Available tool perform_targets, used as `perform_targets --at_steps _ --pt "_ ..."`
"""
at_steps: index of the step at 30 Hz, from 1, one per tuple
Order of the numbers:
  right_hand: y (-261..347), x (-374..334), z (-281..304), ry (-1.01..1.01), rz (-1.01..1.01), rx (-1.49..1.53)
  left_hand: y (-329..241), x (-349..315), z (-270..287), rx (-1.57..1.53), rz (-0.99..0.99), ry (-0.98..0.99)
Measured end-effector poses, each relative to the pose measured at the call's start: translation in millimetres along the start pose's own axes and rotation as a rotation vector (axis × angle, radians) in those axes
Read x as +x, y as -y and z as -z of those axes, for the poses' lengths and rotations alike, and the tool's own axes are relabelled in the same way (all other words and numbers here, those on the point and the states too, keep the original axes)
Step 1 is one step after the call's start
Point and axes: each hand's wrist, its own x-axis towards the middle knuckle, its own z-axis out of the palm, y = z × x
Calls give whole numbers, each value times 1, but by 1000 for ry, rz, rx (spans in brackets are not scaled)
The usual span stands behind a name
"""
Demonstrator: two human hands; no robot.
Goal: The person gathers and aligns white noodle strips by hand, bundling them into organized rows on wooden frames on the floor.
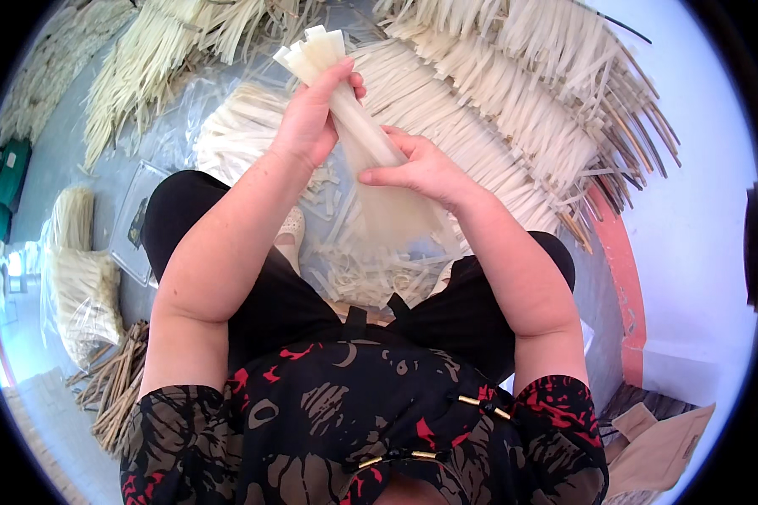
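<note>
A bundle of flat, cream, translucent strips, like dried wide noodles, is held up in front of me, slanting from upper left to lower right. My left hand is closed around its upper part, with the blunt strip ends sticking out above the fist. Lower down, my right hand grips the bundle's side, thumb in front and fingers behind. Beneath it hangs a blurred, see-through spread; whether this is strips or plastic film I cannot tell. Short broken strips lie on the floor between my feet.
Long rows of cream strips on rods lie ahead and to the right. A loose pile sits on plastic beyond my left knee. At left are a plastic-wrapped bundle, thin brown sticks and green cloth. Brown cardboard lies at lower right.
</note>
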Motion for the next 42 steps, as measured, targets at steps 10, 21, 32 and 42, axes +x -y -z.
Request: perform_targets --at_steps 10,21,32,42 --pt "10 -7 14 215 -122 110 -17 -14 -3 336 45 -20" --pt "-1 8 6 93 -26 -459 8 1 22 -62 98 -78" --pt "-24 7 -34 -307 239 -768 20 4 19 -139 -58 -265" --pt "-18 11 -36 -283 25 -748 27 -3 15 -105 156 -145"
